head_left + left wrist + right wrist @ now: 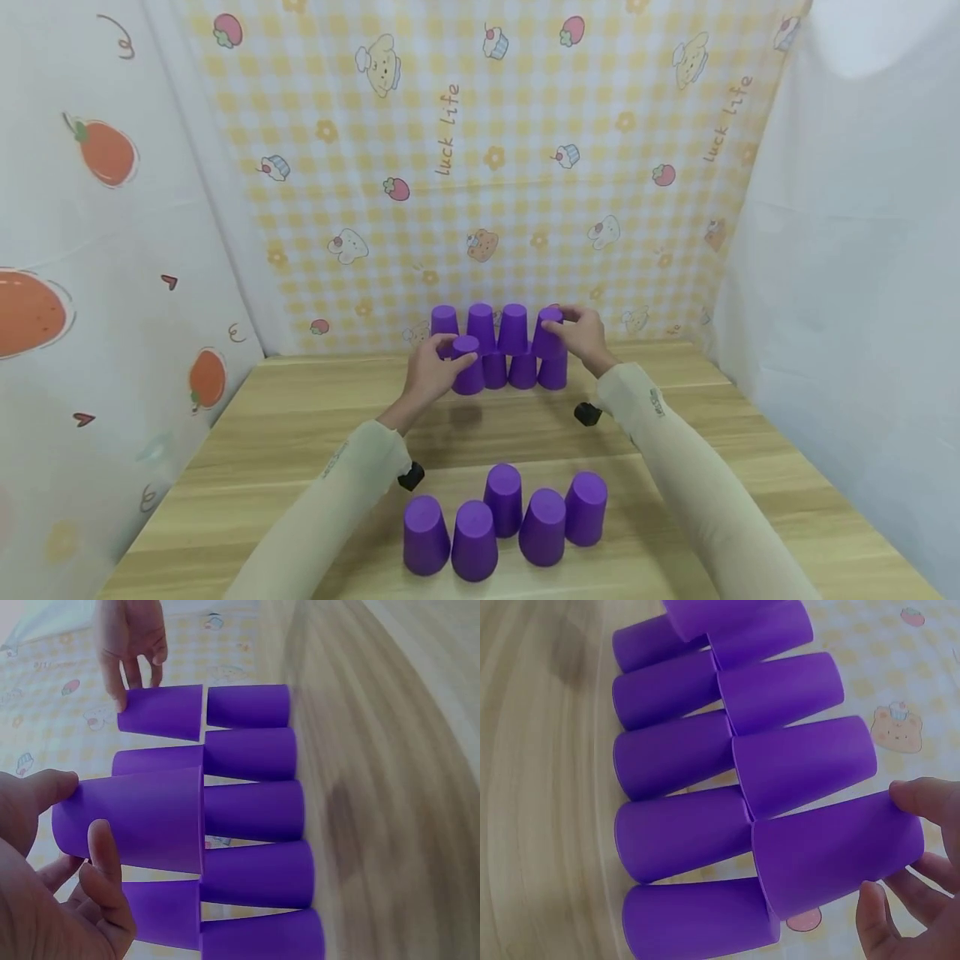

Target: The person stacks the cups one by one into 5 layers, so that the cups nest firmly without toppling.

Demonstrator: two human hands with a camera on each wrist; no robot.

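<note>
Upside-down purple cups stand in two tiers at the back of the table, with a lower row (pixel 679 757) and an upper row (pixel 513 329) bridging its gaps. My right hand (pixel 587 333) pinches the narrow end of the upper row's rightmost cup (pixel 832 847). That cup's rim rests on or just above the lower cups; I cannot tell which. Another purple cup (pixel 135 817), mouth down, is held by my left hand (pixel 431 371) between thumb and fingers. It hangs in front of the stack's left part and hides some cups there.
Several more upside-down purple cups (pixel 425 537) stand near the table's front edge, between my forearms. The wooden table (pixel 300 433) meets a yellow checked cloth (pixel 525 200) just behind the stack. White cloths hang on both sides. Small black devices sit at my wrists.
</note>
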